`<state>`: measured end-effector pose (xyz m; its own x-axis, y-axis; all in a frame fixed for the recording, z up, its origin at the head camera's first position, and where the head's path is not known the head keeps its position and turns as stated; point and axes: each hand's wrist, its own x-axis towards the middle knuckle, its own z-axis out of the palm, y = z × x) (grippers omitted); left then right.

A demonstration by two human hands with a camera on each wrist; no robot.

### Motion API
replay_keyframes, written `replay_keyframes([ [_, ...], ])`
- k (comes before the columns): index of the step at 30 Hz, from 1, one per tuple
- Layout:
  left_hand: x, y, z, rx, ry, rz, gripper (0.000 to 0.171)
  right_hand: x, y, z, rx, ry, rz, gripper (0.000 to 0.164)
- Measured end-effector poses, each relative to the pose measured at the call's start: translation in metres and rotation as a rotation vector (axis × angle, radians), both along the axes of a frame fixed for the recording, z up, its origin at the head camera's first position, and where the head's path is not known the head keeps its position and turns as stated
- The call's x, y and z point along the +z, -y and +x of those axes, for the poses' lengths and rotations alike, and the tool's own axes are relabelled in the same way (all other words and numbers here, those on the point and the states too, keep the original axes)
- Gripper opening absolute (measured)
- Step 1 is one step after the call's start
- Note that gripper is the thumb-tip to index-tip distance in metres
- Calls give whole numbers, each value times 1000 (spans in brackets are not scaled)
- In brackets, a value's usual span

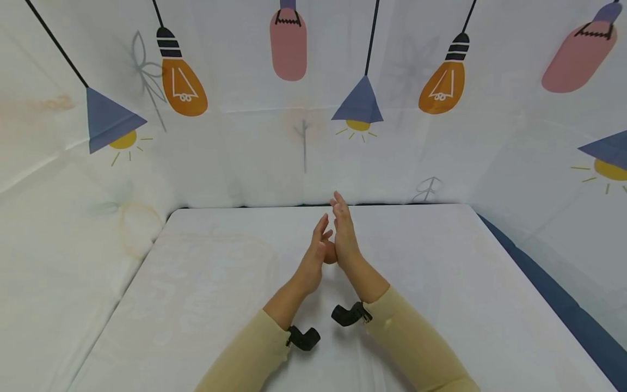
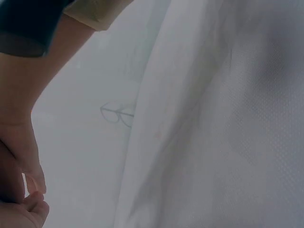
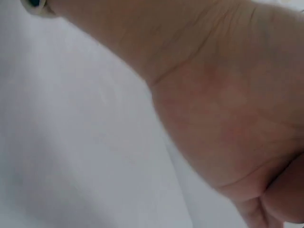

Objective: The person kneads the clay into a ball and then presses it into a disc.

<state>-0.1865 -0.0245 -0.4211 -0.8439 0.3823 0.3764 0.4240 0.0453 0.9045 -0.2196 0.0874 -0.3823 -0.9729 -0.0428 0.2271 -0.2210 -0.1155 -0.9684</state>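
Observation:
In the head view both hands stand upright over the middle of the table, palms turned towards each other. My left hand leans to the right with its fingers extended. Opposite it, my right hand reaches a little higher, its fingers straight. A smooth, rounded reddish-brown lump sits between the two palms and touches both; its kind cannot be told, and the hands hide part of it. The wrist views show the hands close up, with only part of this lump in sight at the edge.
The white-covered table lies under both forearms. Behind it hangs a white cloth printed with lamps and bulbs. A black wrist camera sits at the left cuff, another black camera at the right. Blue material shows beyond the right edge.

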Motion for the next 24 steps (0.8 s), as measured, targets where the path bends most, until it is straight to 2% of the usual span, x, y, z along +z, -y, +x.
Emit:
replay_keyframes([
  [6,0,0,2,-43,24,143,95,-13,0,-8,-55,9,115,59],
  [11,3,-1,2,-45,1,207,89,-20,4,-6,-3,-2,52,63],
  [16,7,-3,0,41,-73,206,88,-23,10,3,135,57,-33,64],
  [21,11,-3,-4,138,-52,208,99,-22,16,15,229,84,-27,64],
  [24,14,-2,-7,203,-50,169,102,-20,17,20,257,78,-39,62],
])
